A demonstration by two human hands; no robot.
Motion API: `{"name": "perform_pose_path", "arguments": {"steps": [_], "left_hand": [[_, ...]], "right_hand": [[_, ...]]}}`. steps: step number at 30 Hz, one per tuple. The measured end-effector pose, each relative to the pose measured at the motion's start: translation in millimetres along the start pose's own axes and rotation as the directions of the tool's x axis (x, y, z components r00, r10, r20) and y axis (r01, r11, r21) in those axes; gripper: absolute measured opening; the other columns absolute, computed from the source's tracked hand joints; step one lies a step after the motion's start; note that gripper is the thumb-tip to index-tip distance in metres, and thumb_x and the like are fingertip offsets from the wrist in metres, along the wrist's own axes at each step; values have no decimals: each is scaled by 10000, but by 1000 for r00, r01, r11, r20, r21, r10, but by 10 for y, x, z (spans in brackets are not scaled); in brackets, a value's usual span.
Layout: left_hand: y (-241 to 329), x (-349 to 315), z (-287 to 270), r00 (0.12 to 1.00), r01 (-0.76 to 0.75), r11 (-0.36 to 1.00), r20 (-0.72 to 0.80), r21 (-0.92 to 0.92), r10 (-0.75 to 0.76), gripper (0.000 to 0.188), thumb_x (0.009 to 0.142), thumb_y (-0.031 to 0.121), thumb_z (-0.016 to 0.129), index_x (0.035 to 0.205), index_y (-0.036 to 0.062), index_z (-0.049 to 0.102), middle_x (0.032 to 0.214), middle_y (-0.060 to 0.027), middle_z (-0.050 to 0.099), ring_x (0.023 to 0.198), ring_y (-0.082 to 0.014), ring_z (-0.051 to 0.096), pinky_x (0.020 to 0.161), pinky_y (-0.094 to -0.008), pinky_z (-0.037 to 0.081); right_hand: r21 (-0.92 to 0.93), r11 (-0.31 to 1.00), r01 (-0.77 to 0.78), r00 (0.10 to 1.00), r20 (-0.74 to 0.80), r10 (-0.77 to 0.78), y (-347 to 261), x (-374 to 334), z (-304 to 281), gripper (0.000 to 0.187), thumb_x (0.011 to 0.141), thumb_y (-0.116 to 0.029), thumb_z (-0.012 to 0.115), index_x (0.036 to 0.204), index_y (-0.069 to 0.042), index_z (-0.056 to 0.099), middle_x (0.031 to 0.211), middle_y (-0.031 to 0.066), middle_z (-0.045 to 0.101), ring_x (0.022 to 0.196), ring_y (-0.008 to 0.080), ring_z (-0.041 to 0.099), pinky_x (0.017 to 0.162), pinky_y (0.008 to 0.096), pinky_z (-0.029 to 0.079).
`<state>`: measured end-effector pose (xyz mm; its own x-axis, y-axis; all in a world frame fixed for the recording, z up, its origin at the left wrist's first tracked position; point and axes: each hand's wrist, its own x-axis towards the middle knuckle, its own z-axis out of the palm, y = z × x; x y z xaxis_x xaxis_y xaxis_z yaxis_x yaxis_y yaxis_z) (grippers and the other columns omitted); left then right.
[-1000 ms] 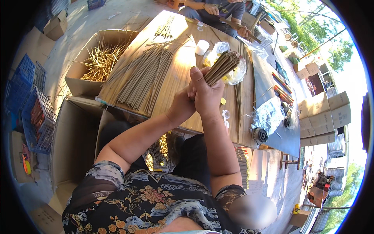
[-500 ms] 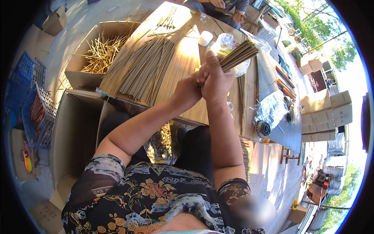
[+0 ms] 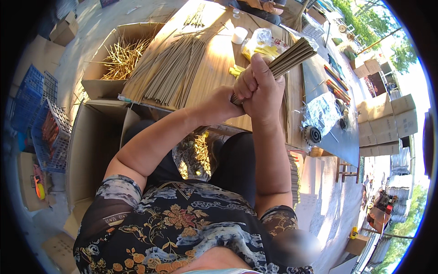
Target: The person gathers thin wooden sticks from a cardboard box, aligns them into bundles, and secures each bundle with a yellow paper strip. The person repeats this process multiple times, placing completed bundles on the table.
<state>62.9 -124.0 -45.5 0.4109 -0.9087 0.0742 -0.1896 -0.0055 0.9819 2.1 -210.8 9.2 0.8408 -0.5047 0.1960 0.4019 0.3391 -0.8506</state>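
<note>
A tight bundle of brown incense sticks (image 3: 292,59) slants up and to the right over the wooden table, its far ends fanned a little. My right hand (image 3: 266,93) is closed round its middle, thumb lying along the sticks. Against the bundle's lower end, my left hand (image 3: 222,104) is closed too, its fingers partly hidden behind the right hand. On the table to the left lies a wide spread of loose incense sticks (image 3: 173,73). Yellow strips (image 3: 264,51) and a clear plastic bag (image 3: 262,35) sit just beyond my hands.
A cardboard box (image 3: 102,89) full of thin sticks stands left of the table (image 3: 214,68), with another open box (image 3: 93,150) nearer me. Blue crates (image 3: 50,137) are farther left. A black tape roll (image 3: 312,134) lies right. Across the table, another person's hand (image 3: 272,7) shows.
Both hands have moved slightly to the right with the bundle, and the right hand's fingers now show curled round it. More of the yellow strips has come into sight.
</note>
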Motion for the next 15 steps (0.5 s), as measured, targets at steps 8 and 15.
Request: {"name": "perform_pose_path", "arguments": {"steps": [8,15], "left_hand": [[46,-88,253,910,19,951,-400,309,112,227,732,118,612,928,15,563,830,-146,619,815,-269,611,697,-320,457],[120,-216,155,998,-58,998,-37,36,59,204,729,107,608,903,11,560,801,-142,619,810,-250,614,699,-318,456]], "right_hand": [[-3,992,130,957,-261,-126,54,-89,77,270,837,-150,547,622,-106,389,486,-17,342,387,101,337,382,261,327],[47,999,-22,1000,11,22,-75,-222,-25,251,858,-172,516,649,-97,399,487,-8,352,386,107,345,384,266,327]]}}
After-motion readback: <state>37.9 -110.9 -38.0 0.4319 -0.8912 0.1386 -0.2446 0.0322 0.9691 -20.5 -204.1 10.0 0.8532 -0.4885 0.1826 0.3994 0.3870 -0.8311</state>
